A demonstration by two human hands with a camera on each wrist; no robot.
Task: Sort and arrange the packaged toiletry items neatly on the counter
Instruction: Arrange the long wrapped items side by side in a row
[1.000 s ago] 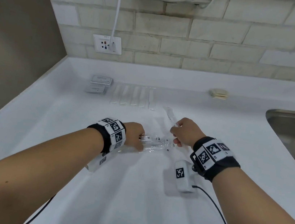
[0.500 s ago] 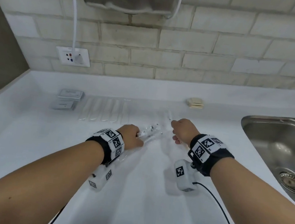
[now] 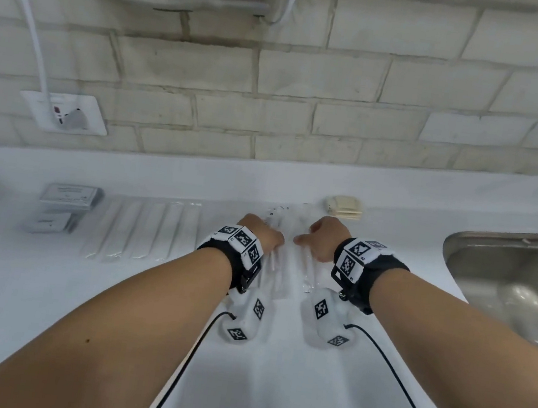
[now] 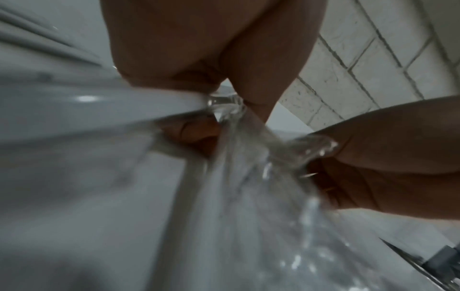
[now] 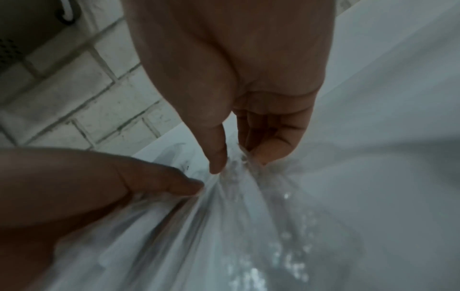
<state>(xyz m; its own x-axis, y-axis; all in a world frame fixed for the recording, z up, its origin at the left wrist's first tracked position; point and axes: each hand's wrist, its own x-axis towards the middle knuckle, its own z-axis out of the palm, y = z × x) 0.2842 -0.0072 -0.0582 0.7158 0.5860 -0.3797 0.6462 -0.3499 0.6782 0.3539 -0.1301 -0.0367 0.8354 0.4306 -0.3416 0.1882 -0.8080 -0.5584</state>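
Head view is showing both hands reaching out over the white table (image 3: 111, 285), side by side, near the tiled back wall (image 3: 347, 76). The left hand (image 3: 261, 234) and the right hand (image 3: 323, 237) are each pinching a clear plastic packet (image 3: 280, 274) that is holding a white stick-shaped toiletry item; whether it is one packet or two lying together is hard to tell. In the left wrist view the left hand's (image 4: 199, 69) grip is closing thumb and fingers on the crinkled clear wrap (image 4: 248, 177), with the right hand (image 4: 385, 157) gripping the same wrap just beside it. In the right wrist view the right hand's (image 5: 248, 88) grip is pinching the film (image 5: 236, 206) between thumb and curled fingers, and the left hand's (image 5: 99, 187) thumb is pressing on the film right next to that grip. The packet is sitting directly under both grips, its near end trailing back toward the wrists. Left of the left grip, a row of similar wrapped sticks (image 3: 145, 235) is lying side by side, and further left two small grey boxes (image 3: 66, 206) are resting. Just beyond the right grip a small beige packet (image 3: 343, 206) is lying against the wall edge. Well right of the right grip is a steel sink (image 3: 510, 272).
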